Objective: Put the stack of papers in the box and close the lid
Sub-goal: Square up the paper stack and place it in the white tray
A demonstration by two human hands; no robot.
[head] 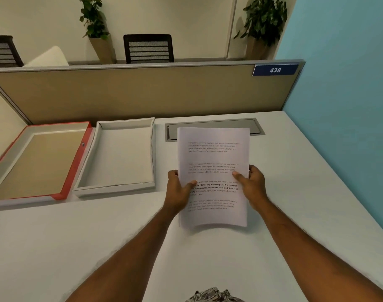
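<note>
Nearest to the camera was a scrap of striped cloth at the bottom edge, probably the person's clothing, and from both sides of it two bare forearms reached forward over the white counter.

Both hands were clamped on the stack of papers. The left hand held the left edge and the right hand held the right edge, each with the thumb on top of the printed sheet and the fingers hidden below. The stack was lifted above the counter, to the right of the box and apart from it, and it partly covered a grey cable hatch in the counter.

I judge that the stack was light but soft. Its near edge curved a little, so it would bend if held by one side only. Loose sheets can slide on each other, so a grip on both long edges, near the middle as here, seems the safest one.

Counted: one stack of papers, with four blocks of text visible on the top sheet; one box tray, white, open and with nothing inside; one lid, red outside, lying open just beside the tray on its left; two hands. Whether the lid was joined to the tray I could not tell.
</note>
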